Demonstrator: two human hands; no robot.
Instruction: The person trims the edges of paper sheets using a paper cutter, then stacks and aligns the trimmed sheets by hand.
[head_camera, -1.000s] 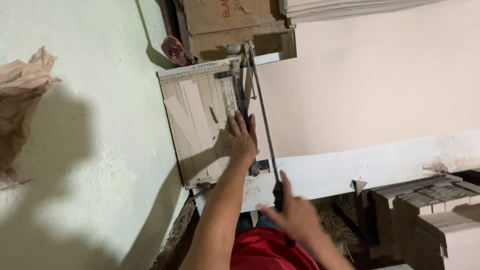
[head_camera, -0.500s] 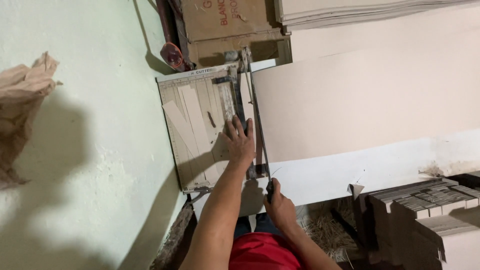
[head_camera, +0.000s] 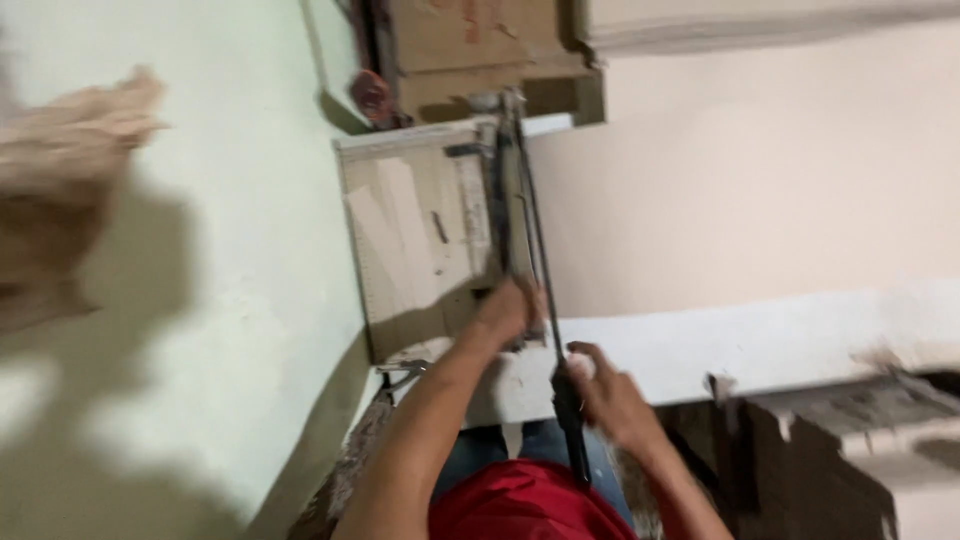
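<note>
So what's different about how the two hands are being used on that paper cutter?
The left hand lies flat on the cutter's board, fingers spread, pressing down. The right hand is curled in a fist around the dark blade handle. The left sits farther up the board; the right sits at the near edge, by the red shirt. Both are bare and blurred.

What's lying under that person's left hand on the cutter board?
The left hand presses flat on the paper cutter, near its blade arm. Pale card strips lie on the board beside it. Whatever sits directly beneath the palm is covered and blurred.
</note>
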